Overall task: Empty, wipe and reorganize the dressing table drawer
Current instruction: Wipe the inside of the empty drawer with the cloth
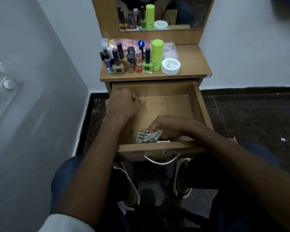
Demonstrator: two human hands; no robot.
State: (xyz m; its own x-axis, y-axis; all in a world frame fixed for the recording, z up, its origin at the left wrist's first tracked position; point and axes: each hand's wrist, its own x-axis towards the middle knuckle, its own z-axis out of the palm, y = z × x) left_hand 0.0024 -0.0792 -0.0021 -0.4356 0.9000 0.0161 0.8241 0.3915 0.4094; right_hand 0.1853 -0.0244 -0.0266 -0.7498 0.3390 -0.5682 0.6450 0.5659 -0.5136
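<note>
Left hand [122,102]: resting as a closed fist on the drawer [203,113] wall.
Right hand [164,126]: fingers pinching checked cloth [146,136] against drawer floor.

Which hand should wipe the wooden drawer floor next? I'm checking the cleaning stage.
The right hand: it already grips the checked cloth on the open wooden drawer floor. The left hand is a closed fist by the left wall, apparently holding nothing.

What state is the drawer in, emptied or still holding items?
Emptied, as far as visible: the drawer is pulled open, its wooden floor bare except for the cloth in the right hand.
</note>
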